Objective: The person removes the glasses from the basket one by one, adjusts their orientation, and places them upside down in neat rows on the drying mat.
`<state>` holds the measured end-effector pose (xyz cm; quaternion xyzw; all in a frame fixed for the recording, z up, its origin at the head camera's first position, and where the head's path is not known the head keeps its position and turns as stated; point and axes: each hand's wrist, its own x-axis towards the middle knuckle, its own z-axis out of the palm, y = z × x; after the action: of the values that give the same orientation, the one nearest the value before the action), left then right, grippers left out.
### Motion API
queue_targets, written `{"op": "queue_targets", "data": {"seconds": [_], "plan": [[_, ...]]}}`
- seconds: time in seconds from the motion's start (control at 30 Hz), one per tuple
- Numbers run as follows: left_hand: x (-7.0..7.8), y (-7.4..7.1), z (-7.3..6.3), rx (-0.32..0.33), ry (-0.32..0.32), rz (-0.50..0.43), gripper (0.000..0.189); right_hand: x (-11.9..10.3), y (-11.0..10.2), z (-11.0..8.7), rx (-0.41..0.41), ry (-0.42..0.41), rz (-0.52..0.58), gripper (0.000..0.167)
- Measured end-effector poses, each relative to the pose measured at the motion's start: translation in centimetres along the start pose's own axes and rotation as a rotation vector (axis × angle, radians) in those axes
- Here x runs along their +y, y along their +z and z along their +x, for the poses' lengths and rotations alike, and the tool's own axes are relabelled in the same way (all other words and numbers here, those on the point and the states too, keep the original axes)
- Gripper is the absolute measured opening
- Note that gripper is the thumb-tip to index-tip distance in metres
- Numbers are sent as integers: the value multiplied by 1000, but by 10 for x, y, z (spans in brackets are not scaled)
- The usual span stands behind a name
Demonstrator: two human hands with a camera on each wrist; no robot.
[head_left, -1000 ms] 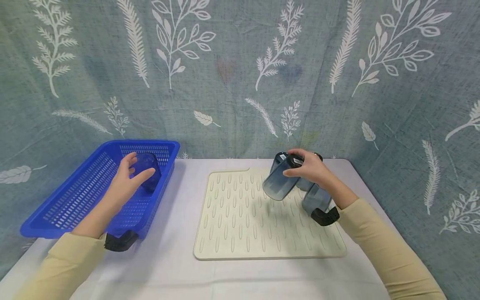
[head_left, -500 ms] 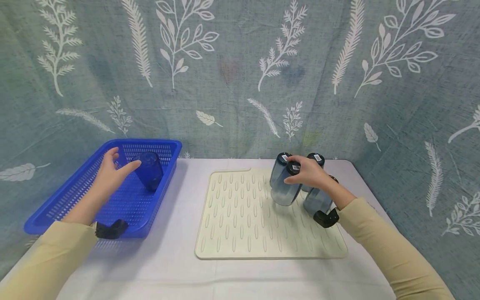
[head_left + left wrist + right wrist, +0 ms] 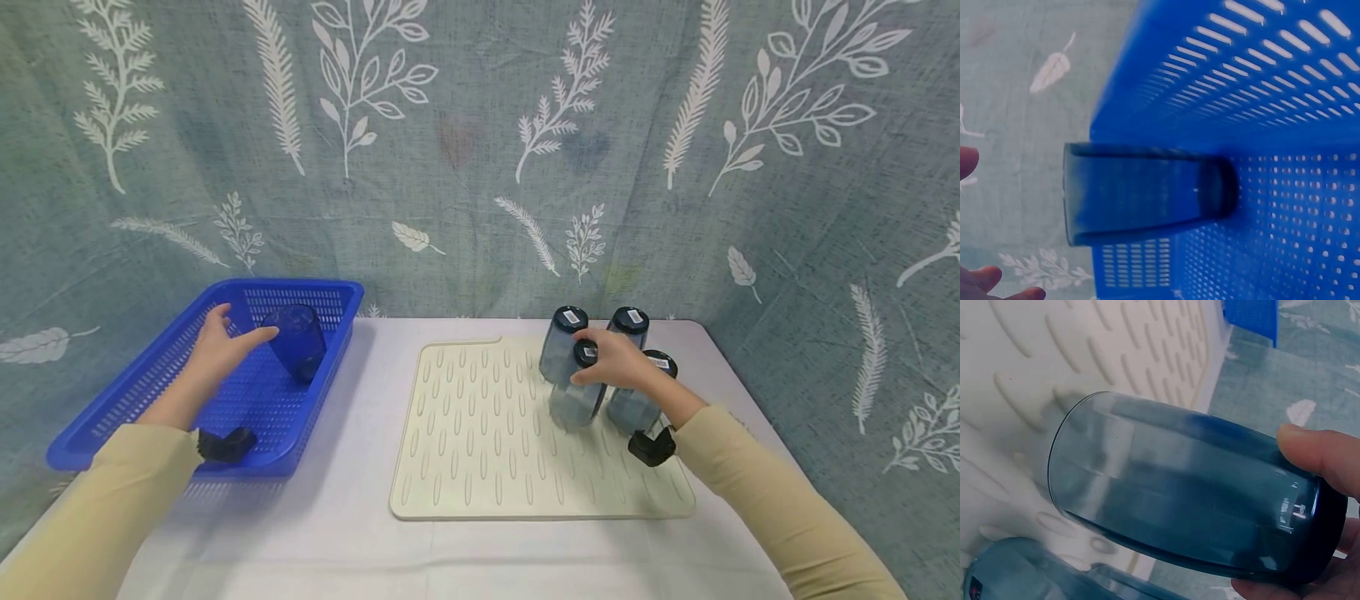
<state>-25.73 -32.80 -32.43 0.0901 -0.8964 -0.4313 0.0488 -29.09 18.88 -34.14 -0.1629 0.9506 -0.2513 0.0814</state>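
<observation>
My right hand [image 3: 621, 360] grips a blue-tinted drinking glass [image 3: 576, 403] by its dark base, mouth down, over the pale drying mat [image 3: 465, 433]. In the right wrist view the thumb and fingers wrap the base of this glass [image 3: 1191, 487], and its rim is close to the mat's ridges. Three matching glasses stand upside down around it: one behind left [image 3: 557, 350], one behind right [image 3: 630, 323], one beside it at right [image 3: 632, 410]. My left hand [image 3: 213, 354] hovers over the blue basket [image 3: 303, 442], fingers spread, left of another glass [image 3: 1141, 197] standing mouth up inside.
A white cloth [image 3: 352, 542] covers the table under the mat and basket. Behind hangs a grey-green curtain [image 3: 450, 225] with white leaf prints, which also runs along both sides. The basket has high slotted walls.
The held glass has moved slightly right, down and nearer, turning from a slant to almost upright beside the other glasses. My left hand has drawn left, away from the glass in the basket.
</observation>
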Motion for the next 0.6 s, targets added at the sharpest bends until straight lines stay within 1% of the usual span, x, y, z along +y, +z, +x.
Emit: {"op": "queue_targets", "data": {"seconds": [0.13, 0.33, 0.47, 0.6], "plan": [[-4, 0, 5, -12, -21, 15, 98, 2, 5, 0, -1, 14, -11, 71], [-11, 1, 11, -21, -33, 53, 103, 5, 9, -1, -9, 2, -11, 71], [-17, 2, 17, -46, -48, 59, 107, 5, 11, -1, -4, 0, -9, 71], [-18, 4, 19, -66, -56, 60, 110, 6, 12, 1, -6, -4, -13, 71]]}}
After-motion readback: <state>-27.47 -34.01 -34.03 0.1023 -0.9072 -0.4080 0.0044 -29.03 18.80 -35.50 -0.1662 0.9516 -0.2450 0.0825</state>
